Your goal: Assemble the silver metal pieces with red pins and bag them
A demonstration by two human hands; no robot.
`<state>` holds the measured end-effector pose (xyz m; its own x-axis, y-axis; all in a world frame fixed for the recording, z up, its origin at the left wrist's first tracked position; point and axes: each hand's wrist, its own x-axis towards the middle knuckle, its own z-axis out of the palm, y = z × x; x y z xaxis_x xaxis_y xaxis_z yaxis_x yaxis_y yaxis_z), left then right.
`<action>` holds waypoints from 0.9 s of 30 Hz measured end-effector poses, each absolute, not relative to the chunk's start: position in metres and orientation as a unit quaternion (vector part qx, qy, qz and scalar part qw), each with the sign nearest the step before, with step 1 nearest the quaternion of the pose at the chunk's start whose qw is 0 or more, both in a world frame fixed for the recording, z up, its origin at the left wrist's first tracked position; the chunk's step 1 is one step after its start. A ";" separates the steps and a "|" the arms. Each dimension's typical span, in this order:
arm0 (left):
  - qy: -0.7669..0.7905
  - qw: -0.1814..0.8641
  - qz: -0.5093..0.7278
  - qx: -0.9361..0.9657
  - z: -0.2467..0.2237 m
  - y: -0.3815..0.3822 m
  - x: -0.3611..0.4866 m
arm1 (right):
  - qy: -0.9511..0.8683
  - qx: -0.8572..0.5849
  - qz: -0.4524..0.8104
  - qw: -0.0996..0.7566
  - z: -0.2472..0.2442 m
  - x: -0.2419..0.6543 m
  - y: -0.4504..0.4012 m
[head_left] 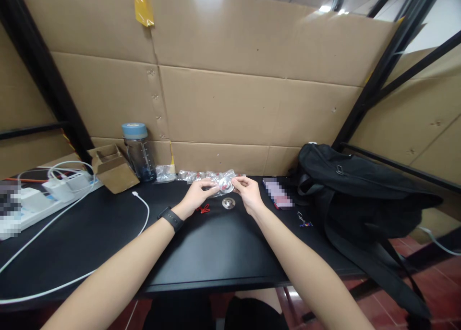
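Closest in, the tabletop (201,258) runs under both forearms, a dark watch (173,219) on the left wrist. Further on lies a shiny metal disc (228,203), flat on the tabletop just below the hands, perhaps put there to be within easy reach; a red cord (204,209) lies to its left.

Just above them, the transparent bag (226,186) is held up off the tabletop, a round metal piece showing through its film. The left hand (205,189) has its grip drawn into a pinch at the bag's left side, the right hand (244,189) likewise at its right; held from both sides, the thin film probably stays spread and steady. Exactly how the fingertips meet is too small to tell.

Beyond, plastic packets (185,176) line the foot of the cardboard wall (216,109), likely kept back to leave working room.
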<state>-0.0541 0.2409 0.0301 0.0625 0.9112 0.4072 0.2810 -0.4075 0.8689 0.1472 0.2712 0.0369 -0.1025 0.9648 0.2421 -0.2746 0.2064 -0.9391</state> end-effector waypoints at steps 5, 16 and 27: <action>0.471 0.304 0.501 0.659 0.027 0.243 -0.054 | -0.570 -0.351 0.471 0.575 0.037 0.148 0.273; 0.675 0.076 0.262 0.685 0.025 0.249 -0.083 | -0.538 -0.394 0.415 0.618 0.048 0.169 0.282; 0.494 -0.182 0.357 0.772 0.067 0.221 -0.075 | -0.581 -0.395 0.432 0.566 0.047 0.167 0.278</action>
